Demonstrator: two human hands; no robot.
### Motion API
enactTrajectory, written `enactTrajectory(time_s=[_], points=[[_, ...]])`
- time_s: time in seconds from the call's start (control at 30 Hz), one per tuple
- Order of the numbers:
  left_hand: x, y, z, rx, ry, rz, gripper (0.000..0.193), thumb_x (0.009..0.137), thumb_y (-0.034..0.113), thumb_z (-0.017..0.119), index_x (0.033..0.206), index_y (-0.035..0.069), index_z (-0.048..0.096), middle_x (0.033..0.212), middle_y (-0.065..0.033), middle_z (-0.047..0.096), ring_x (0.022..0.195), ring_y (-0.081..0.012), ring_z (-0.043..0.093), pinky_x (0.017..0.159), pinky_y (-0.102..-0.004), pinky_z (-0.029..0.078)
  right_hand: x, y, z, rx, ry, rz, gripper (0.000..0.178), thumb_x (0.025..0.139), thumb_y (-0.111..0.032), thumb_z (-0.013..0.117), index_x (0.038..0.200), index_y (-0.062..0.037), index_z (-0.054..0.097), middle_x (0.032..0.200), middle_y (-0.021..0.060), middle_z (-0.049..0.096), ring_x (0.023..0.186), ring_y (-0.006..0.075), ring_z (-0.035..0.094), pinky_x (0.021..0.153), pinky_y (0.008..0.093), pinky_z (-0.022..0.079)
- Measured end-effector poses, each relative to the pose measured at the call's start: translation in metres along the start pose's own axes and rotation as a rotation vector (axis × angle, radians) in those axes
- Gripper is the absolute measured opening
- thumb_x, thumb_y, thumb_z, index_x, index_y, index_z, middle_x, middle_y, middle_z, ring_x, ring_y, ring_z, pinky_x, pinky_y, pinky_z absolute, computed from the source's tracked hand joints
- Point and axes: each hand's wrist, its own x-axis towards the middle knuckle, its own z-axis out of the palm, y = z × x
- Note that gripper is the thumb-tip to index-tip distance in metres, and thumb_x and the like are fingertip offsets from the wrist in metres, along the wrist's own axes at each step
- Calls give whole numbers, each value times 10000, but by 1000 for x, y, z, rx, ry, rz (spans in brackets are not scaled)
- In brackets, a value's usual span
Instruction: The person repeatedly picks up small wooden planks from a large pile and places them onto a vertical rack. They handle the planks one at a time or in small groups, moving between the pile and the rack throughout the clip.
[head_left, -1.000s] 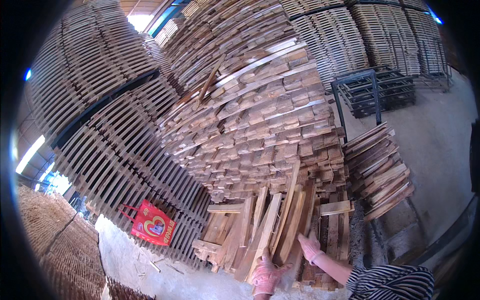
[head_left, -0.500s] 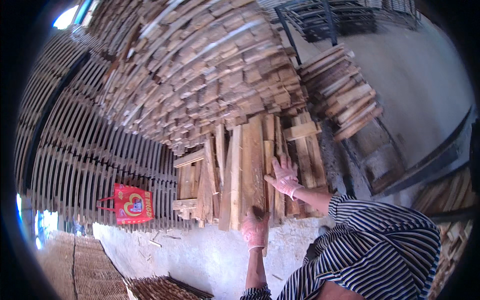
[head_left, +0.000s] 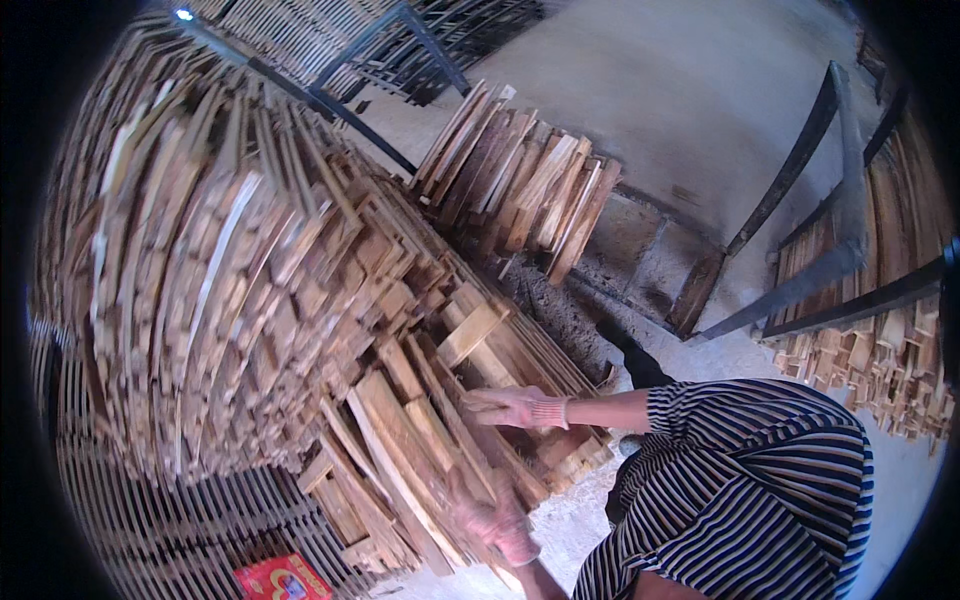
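Note:
Both my hands wear pale pinkish gloves and are over a layer of rough wooden boards (head_left: 385,425) at the near end of a large stack. My left hand (head_left: 492,515) lies across the near ends of the boards, thumb and fingers apart, slightly blurred. Farther up and to the right, my right hand (head_left: 512,406) reaches in from the side with its fingers stretched out over the boards. Its fingertips rest by a dark gap between boards. A short light board (head_left: 472,335) lies crosswise just beyond it.
The tall wood stack (head_left: 230,300) fills the left. A smaller board pile (head_left: 530,185) stands beyond, near a dark metal frame (head_left: 390,50). Black metal bars (head_left: 790,170) and another wood stack (head_left: 880,350) are at right. A red bag (head_left: 283,578) is at lower left.
The view has swung to the right, so the stack and red bag sit farther left and lower. My right hand has turned sideways, and my left hand's fingers have spread.

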Motion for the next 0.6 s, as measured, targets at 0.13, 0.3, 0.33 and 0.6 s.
enactTrajectory(time_s=[0.13,0.3,0.33,0.6], points=[[66,54,152,-414,-282,-40,768,890,335,767,1450,-69,432,1463,-237,479,1379,-342,436,1167,-477,320,-7,46,-87,352,472,101,481,1002,-300,641,1418,-79,542,1318,50,626,1186,134,583,1045,300,468],[205,37,367,-444,-422,-215,822,917,500,693,1425,-100,455,1484,-256,475,1363,-361,471,1142,-425,356,11,178,-220,156,885,610,621,957,-332,679,1468,-55,462,1295,80,636,1153,175,607,964,303,487],[241,23,406,-162,-387,-179,845,902,528,698,1406,-111,470,1443,-277,511,1341,-362,496,1115,-399,378,16,203,-242,172,923,571,680,940,-373,687,1481,-48,436,1311,107,630,1176,202,604,977,316,478],[435,-96,610,133,-512,-124,939,874,612,674,1407,-128,449,1442,-323,483,1346,-403,481,1118,-413,376,105,296,-413,117,976,782,986,851,-527,713,1564,-14,266,1448,278,505,1355,347,499,1105,371,389]])
